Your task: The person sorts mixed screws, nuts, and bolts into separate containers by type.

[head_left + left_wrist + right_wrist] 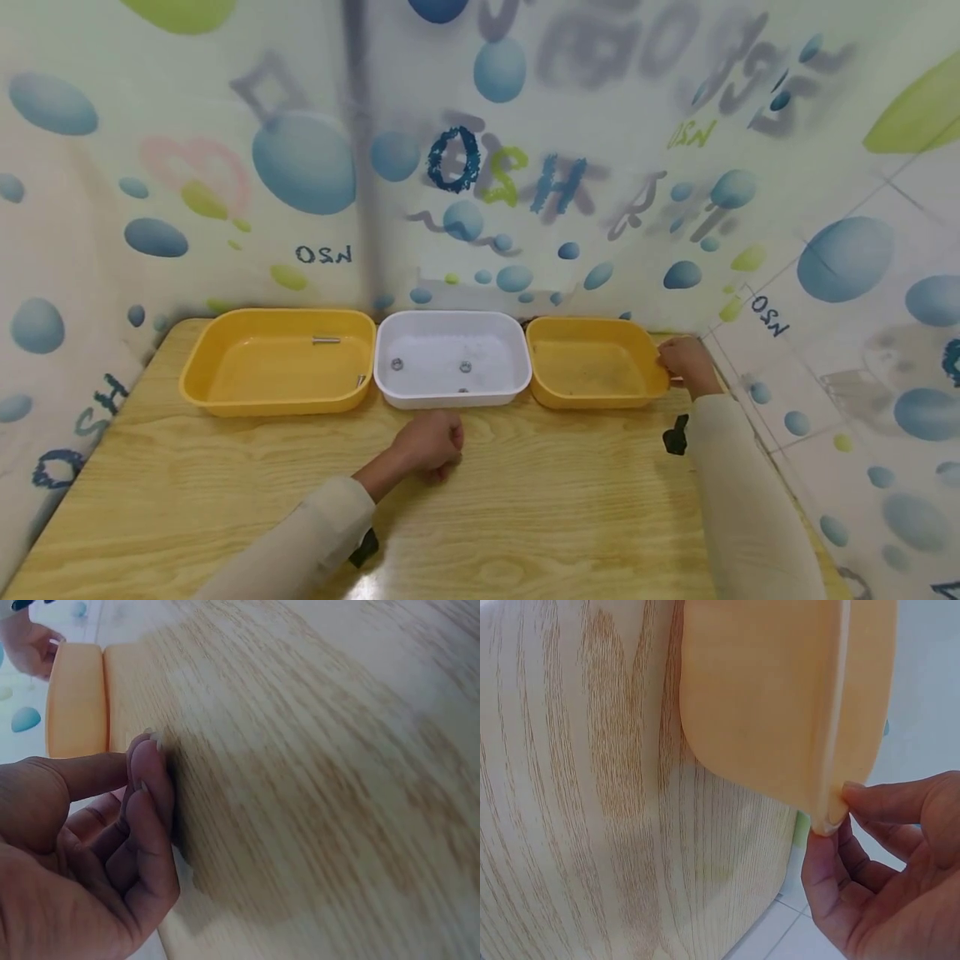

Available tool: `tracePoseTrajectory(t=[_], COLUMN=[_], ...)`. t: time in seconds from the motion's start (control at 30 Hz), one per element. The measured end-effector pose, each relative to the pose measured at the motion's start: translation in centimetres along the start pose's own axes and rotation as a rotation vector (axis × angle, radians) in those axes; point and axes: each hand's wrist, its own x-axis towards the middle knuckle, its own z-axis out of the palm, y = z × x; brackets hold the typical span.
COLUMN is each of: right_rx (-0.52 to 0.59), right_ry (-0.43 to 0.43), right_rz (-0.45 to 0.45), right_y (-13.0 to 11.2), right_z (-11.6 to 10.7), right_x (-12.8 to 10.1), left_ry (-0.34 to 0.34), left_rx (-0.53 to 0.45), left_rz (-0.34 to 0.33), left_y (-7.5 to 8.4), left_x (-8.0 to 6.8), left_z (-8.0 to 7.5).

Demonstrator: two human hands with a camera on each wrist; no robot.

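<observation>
My right hand (686, 364) pinches the right end of the smaller yellow tray (600, 403), thumb on the inner side of the rim and fingers beneath it. The right wrist view shows the yellow tray (757, 697) tilted in the frame, with the right hand (892, 862) at its corner. In front of the white tray (450, 401), my left hand (430, 442) is low over the table, fingers loosely curled. Nothing shows between the fingers of the left hand (97, 855) in the left wrist view.
A larger yellow tray (277, 408) on the left holds a long bolt (326, 340) and another small bolt (361, 381). Inside the white tray lie nuts, one nut (466, 367) near its middle. A patterned curtain (315, 267) hangs behind the wooden table (540, 508).
</observation>
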Motion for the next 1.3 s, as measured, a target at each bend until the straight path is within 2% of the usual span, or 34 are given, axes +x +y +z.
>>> tracePoseTrajectory(t=[0.13, 0.67, 0.9, 1.1, 1.3], right_rx=[-0.013, -0.008, -0.010, 0.002, 0.002], right_ry=[-0.001, -0.014, 0.006, 0.015, 0.012], right_rz=[-0.004, -0.001, -0.020, -0.029, -0.029], right_y=[0.0, -0.2, -0.1, -0.1, 0.1], right_z=[0.1, 0.1, 0.1, 0.0, 0.1], right_x=[0.0, 0.2, 0.2, 0.2, 0.2], left_ry=[0.000, -0.022, -0.003, -0.005, -0.049], left_rx=[-0.005, -0.013, 0.008, 0.040, 0.034], left_rz=[0.027, -0.006, 0.025, 0.073, 0.061], left_y=[-0.2, 0.0, 0.6, 2.7, 6.8], left_x=[0.0, -0.1, -0.2, -0.7, 0.0], left_z=[0.0, 0.1, 0.2, -0.1, -0.6])
